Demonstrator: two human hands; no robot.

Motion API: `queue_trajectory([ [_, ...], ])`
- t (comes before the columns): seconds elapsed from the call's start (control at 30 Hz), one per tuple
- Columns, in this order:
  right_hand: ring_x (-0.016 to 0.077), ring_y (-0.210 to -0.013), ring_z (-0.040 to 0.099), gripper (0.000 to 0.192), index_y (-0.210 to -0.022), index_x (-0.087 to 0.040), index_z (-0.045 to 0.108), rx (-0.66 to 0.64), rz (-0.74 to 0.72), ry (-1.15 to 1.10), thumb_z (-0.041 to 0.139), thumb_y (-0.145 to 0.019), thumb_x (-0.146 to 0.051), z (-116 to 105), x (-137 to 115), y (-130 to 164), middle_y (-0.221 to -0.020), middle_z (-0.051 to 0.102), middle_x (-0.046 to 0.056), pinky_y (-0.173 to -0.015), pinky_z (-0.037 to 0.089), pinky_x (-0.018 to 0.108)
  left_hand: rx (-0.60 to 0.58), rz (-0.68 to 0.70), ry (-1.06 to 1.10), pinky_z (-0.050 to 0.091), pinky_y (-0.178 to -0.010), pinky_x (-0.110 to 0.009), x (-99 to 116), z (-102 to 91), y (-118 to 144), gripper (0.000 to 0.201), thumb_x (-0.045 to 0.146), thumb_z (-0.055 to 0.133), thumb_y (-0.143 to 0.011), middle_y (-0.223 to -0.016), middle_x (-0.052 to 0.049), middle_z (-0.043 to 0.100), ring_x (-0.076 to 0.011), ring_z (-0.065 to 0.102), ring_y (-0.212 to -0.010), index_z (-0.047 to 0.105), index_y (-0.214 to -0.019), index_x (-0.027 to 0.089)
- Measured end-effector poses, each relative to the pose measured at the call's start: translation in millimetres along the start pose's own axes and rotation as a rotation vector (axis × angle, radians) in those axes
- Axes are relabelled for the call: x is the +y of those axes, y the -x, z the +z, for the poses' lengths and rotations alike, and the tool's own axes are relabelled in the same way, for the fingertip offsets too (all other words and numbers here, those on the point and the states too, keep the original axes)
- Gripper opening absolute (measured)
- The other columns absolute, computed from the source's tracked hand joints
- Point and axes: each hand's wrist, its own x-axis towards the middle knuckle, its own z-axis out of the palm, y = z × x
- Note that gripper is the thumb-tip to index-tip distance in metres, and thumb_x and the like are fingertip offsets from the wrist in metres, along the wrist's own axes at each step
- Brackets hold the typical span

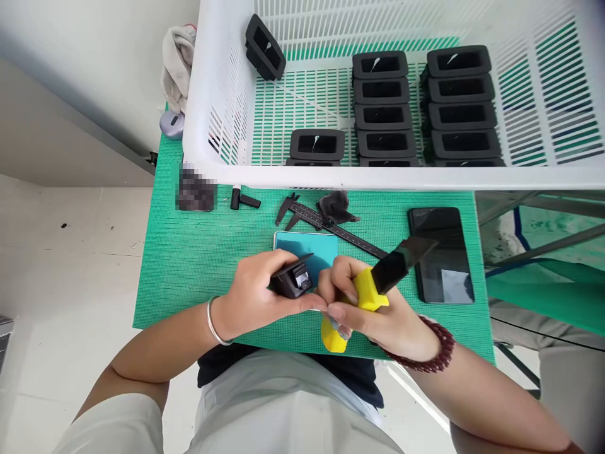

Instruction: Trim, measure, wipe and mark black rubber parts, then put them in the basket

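My left hand [258, 287] is closed round a small black plastic housing [293, 280], whose end with a pale socket-like opening faces right. In my right hand [373, 315] is a yellow utility knife [366, 291], gripped in the fist with its dark, wide blade [401, 260] pointing up and to the right, away from the housing. The fingertips of both hands meet just right of the housing. Behind them a flat turquoise pad [307, 246] lies on the green mat, partly covered by my hands. A black caliper [331, 227] rests beyond the pad.
A white plastic basket [331, 176] stands at the back, holding several black frame-shaped parts [382, 116] in rows. Right of my hands lies a black phone [439, 252]. A dark cloth scrap [338, 207], a small black T-shaped piece [243, 198] and a grey cloth [177, 66] are around the green mat [189, 252].
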Motion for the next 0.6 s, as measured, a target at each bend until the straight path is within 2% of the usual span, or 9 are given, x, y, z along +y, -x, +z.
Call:
queue_trajectory([
  [0.07, 0.0044, -0.049, 0.052, 0.032, -0.075, -0.022, 0.036, 0.002, -0.003, 0.004, 0.066, -0.087, -0.019, -0.8, -0.2, 0.7, -0.07, 0.054, -0.006, -0.047, 0.047, 0.019, -0.008, -0.038, 0.044, 0.032, -0.042, -0.018, -0.4, -0.2, 0.5, 0.047, 0.058, 0.08, -0.065, -0.054, 0.008, 0.05, -0.0048, 0.039, -0.046, 0.055, -0.071, 0.018],
  [0.17, 0.0069, -0.049, 0.054, 0.031, -0.076, -0.022, 0.041, 0.072, -0.034, 0.109, 0.07, -0.085, -0.026, -3.8, -0.7, 2.5, -0.066, 0.057, -0.006, -0.047, 0.047, 0.021, -0.011, -0.102, 0.103, 0.032, -0.041, -0.018, -1.6, -1.3, 1.0, 0.049, 0.058, 0.083, -0.06, -0.053, 0.008, 0.05, -0.0048, 0.038, -0.046, 0.057, -0.073, 0.018],
  [0.27, 0.0079, -0.045, 0.05, 0.036, -0.079, -0.021, 0.051, 0.164, -0.077, 0.315, 0.075, -0.079, -0.048, -8.2, -1.4, 4.4, -0.058, 0.055, -0.006, -0.042, 0.039, 0.021, 0.01, -0.124, 0.138, 0.033, -0.041, -0.018, -3.4, -2.9, 1.7, 0.05, 0.06, 0.082, -0.061, -0.054, 0.007, 0.051, -0.0053, 0.038, -0.046, 0.058, -0.075, 0.019],
  [0.4, 0.0083, -0.045, 0.043, 0.058, -0.087, -0.02, 0.057, 0.191, -0.093, 0.528, 0.059, -0.074, -0.077, -9.8, -2.8, 6.1, -0.053, 0.051, -0.006, -0.047, 0.036, 0.024, 0.084, -0.097, 0.129, 0.033, -0.04, -0.018, -5.4, -4.7, 2.3, 0.051, 0.065, 0.076, -0.065, -0.055, 0.007, 0.051, -0.0054, 0.038, -0.046, 0.058, -0.078, 0.019],
  [0.5, 0.0094, -0.051, 0.042, 0.055, -0.087, -0.02, 0.057, 0.151, -0.076, 0.662, 0.054, -0.081, -0.074, -6.9, -4.3, 6.1, -0.059, 0.051, -0.004, -0.049, 0.034, 0.026, 0.132, -0.043, 0.082, 0.034, -0.041, -0.018, -5.2, -5.8, 1.6, 0.049, 0.063, 0.076, -0.066, -0.056, 0.007, 0.051, -0.0051, 0.039, -0.046, 0.059, -0.079, 0.019],
  [0.6, 0.0085, -0.052, 0.038, 0.046, -0.078, -0.02, 0.051, 0.068, -0.054, 0.744, 0.047, -0.092, -0.063, -3.9, -6.8, 5.6, -0.062, 0.049, -0.003, -0.048, 0.029, 0.026, 0.172, 0.02, 0.029, 0.037, -0.043, -0.017, -4.5, -6.8, 0.4, 0.047, 0.062, 0.077, -0.067, -0.056, 0.007, 0.052, -0.0054, 0.042, -0.048, 0.059, -0.08, 0.02],
])
